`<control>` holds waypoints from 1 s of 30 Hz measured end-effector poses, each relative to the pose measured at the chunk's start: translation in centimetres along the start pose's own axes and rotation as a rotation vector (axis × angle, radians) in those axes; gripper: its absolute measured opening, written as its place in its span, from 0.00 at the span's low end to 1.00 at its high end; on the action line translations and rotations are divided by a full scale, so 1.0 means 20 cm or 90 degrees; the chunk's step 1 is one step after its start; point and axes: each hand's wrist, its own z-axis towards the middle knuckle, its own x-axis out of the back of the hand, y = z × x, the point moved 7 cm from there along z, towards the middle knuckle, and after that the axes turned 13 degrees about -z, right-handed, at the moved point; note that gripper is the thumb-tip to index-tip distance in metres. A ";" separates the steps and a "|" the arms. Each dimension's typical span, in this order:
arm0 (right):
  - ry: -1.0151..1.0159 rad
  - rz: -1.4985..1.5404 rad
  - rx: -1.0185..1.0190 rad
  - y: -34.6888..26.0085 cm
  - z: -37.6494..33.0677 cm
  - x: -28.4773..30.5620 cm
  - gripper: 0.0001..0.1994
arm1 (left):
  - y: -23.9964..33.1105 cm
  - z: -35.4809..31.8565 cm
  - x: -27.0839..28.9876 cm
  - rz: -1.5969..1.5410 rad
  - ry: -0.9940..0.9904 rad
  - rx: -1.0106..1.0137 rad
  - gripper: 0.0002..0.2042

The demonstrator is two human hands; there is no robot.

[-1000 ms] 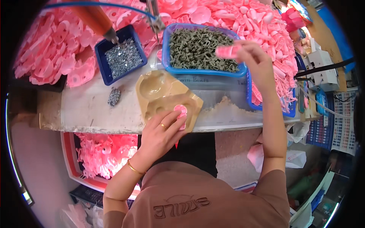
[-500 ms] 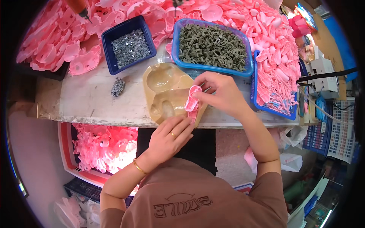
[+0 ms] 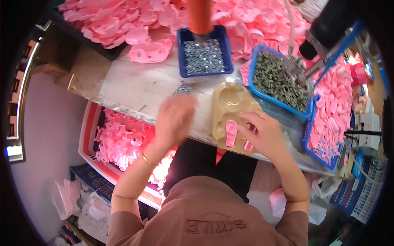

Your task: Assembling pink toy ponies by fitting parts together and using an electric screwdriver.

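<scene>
My left hand (image 3: 176,119) is smeared by motion beside a small pile of metal screws (image 3: 183,88); its fingers cannot be made out. Over the right part of a beige moulded fixture (image 3: 228,97) hovers my right hand (image 3: 262,132), thumb and forefinger apart, with nothing visible between them. A pink sole-shaped plastic part (image 3: 231,133) lies in the fixture's hollow, close to the right thumb. Just below that hand, a second pink piece (image 3: 248,145) shows at the fixture's near edge, partly covered by the hand.
A dark blue tray of screws (image 3: 223,70) stands behind the pile, under an orange hanging screwdriver (image 3: 200,18). Right of it are a blue tub of grey-green clips (image 3: 279,80) and a blue basket of pink parts (image 3: 328,123). Pink shells (image 3: 111,24) heap at the back.
My left hand has left the fixture and moved left to the screws. My right hand has let go of the pink part, which lies in the fixture. The view has turned leftward.
</scene>
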 end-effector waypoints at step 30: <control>0.187 0.082 0.014 -0.07 -0.13 0.17 0.05 | 0.32 -0.16 -0.08 0.015 -0.010 -0.052 0.18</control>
